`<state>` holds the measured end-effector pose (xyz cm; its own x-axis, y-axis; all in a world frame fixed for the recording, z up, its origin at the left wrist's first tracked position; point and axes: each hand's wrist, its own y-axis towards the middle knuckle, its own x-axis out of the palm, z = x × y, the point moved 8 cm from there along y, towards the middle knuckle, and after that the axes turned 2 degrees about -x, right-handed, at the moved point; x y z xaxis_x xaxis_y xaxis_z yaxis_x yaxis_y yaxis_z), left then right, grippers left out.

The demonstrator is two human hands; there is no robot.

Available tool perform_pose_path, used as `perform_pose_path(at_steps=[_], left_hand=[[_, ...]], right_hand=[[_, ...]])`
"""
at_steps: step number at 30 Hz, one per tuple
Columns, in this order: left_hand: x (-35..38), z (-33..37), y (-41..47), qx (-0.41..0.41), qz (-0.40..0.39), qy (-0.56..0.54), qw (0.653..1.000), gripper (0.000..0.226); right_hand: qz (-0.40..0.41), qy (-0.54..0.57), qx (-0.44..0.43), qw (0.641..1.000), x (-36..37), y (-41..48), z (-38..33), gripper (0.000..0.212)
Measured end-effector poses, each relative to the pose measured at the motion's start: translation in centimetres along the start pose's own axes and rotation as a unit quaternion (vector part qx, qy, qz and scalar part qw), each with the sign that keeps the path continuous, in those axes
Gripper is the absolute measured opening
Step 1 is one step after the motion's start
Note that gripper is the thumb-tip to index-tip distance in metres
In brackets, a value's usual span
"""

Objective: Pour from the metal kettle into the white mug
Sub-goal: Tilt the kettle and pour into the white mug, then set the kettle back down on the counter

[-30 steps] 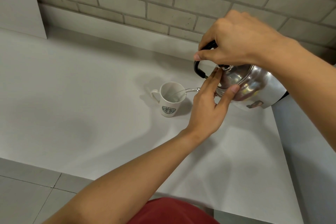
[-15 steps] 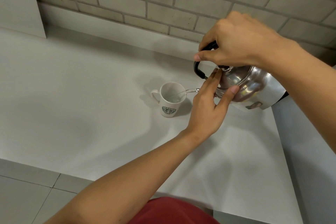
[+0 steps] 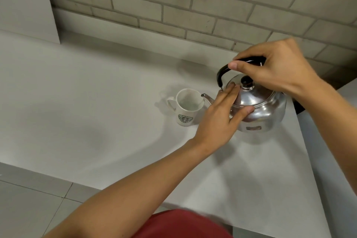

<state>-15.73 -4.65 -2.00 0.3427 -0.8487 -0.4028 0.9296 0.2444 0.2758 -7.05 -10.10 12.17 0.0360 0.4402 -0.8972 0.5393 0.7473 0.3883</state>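
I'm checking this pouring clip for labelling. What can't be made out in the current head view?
- How full the white mug is: its pale inside shows no clear water line.
- Whether the metal kettle sits on the counter or hangs just above: its base is not clear.
- The kettle's near-left side: hidden by the left hand.
- Most of the black handle: covered by the right hand.
- The kettle's sticker: too small to read.

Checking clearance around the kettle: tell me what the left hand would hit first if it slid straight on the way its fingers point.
The left hand already rests on the kettle, fingers aimed up and right, so it would likely meet the black lid knob first; depth is uncertain.
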Motion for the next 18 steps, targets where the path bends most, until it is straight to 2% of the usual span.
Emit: perform_pose_path(at_steps=[7,10,13,15,16,18], left_hand=[[0.3,0.1,-0.3,0.009,-0.029,0.057,0.998,0.064],[0.4,0.3,-0.4,0.035,-0.038,0.053,0.997,0.056],[-0.7,0.7,-0.5,0.062,0.019,0.007,0.998,0.03],[-1.7,0.7,0.1,0.045,0.068,-0.011,0.997,0.023],[-1.9,0.7,0.6,0.032,0.075,-0.015,0.997,0.025],[-1.6,0.9,2.0,0.013,0.037,-0.001,0.999,0.039]], right_hand=[[0.072,0.071,0.063,0.993,-0.4,-3.8,2.4,0.034],[0.119,0.106,0.091,0.983,-0.5,-5.6,3.9,0.03],[0.168,0.159,0.122,0.965,-0.6,-7.4,5.5,0.019],[0.193,0.198,0.141,0.95,-0.6,-8.5,6.4,0.015],[0.204,0.215,0.151,0.943,-0.5,-9.0,6.8,0.013],[0.216,0.242,0.163,0.932,-0.3,-9.8,7.4,0.009]])
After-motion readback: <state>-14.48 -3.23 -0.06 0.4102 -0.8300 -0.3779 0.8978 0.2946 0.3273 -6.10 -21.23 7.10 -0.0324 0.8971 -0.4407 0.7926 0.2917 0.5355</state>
